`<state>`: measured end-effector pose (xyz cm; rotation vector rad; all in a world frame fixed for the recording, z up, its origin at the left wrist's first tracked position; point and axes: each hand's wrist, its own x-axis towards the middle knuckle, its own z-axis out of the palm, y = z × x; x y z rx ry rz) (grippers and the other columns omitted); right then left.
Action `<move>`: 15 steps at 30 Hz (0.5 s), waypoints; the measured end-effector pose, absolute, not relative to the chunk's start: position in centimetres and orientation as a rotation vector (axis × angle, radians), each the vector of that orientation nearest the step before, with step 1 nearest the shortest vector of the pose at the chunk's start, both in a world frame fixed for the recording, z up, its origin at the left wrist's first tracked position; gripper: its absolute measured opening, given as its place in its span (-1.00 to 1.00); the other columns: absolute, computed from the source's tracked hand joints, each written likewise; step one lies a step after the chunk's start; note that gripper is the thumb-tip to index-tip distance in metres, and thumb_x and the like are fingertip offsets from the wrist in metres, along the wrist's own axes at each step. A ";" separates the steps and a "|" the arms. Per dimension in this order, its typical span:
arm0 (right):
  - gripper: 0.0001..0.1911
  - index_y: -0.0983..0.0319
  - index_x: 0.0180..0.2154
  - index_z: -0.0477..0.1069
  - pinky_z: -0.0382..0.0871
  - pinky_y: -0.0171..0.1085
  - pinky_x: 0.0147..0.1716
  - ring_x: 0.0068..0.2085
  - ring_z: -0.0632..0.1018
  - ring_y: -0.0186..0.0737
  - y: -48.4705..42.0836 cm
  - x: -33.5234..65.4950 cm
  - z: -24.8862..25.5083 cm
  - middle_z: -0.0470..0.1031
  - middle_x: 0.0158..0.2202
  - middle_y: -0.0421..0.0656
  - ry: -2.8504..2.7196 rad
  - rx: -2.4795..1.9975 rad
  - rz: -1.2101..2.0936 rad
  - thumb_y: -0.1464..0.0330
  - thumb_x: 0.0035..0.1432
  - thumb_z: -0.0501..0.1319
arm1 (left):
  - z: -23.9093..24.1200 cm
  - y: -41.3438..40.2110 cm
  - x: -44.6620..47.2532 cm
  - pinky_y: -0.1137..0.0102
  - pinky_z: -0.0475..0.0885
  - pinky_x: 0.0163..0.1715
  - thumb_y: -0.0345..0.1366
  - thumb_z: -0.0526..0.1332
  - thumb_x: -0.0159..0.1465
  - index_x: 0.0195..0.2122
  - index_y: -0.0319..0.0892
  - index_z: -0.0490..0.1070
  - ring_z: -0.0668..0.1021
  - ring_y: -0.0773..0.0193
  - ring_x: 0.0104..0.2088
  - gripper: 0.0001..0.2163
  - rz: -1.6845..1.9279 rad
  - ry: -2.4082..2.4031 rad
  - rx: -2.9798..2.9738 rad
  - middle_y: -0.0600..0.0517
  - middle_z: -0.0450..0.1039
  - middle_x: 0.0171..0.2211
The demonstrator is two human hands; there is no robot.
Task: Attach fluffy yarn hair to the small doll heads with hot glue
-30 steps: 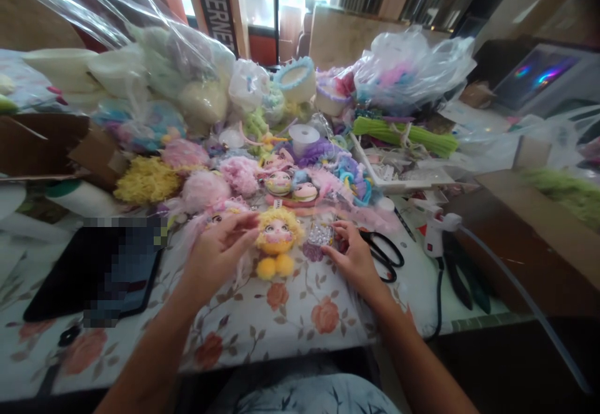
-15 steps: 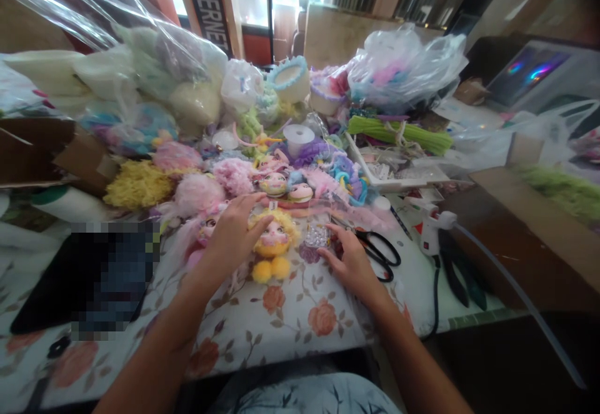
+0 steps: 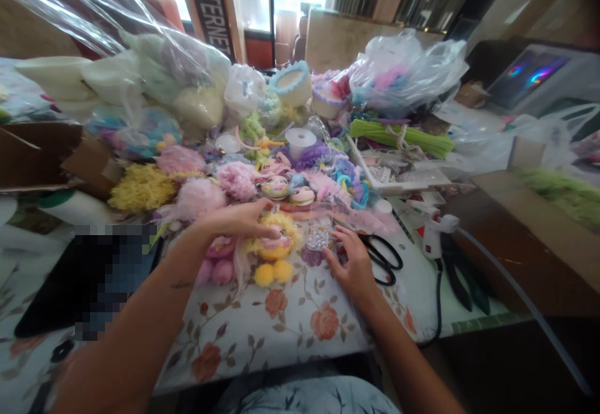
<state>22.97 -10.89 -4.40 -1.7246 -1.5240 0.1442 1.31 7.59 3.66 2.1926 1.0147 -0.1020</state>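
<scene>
A small yellow-haired doll (image 3: 274,251) with yellow pompom feet lies on the flowered tablecloth (image 3: 281,320). My left hand (image 3: 237,220) reaches across it, fingers stretched out flat over the doll's head, and holds nothing. A pink doll (image 3: 218,262) lies just left of the yellow one, partly under my left wrist. My right hand (image 3: 354,264) rests on the cloth to the right, fingers spread, touching a small clear packet of beads (image 3: 320,236). Black scissors (image 3: 383,256) lie by my right hand.
A heap of fluffy pink, yellow and purple doll parts (image 3: 201,189) and plastic bags (image 3: 403,70) fills the back of the table. A white glue gun (image 3: 434,232) and black pliers (image 3: 462,273) lie at right. A dark tablet (image 3: 60,289) lies at left. A brown box (image 3: 539,239) stands right.
My left hand has moved right and further out, from beside the yellow doll to over its head, and the pink doll now shows beneath the wrist. My right hand has barely moved.
</scene>
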 end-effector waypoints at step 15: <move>-0.71 0.22 -0.03 0.38 0.35 0.02 0.08 0.11 0.42 0.01 -10.9 23.0 -4.2 0.38 0.08 0.08 -1.533 -1.736 0.135 0.33 0.20 0.14 | 3.6 3.9 3.1 0.26 0.42 -0.19 -0.11 0.42 -0.13 0.17 -0.14 0.15 0.52 -0.02 -0.12 -0.18 0.164 1.001 2.060 -0.11 0.43 -0.08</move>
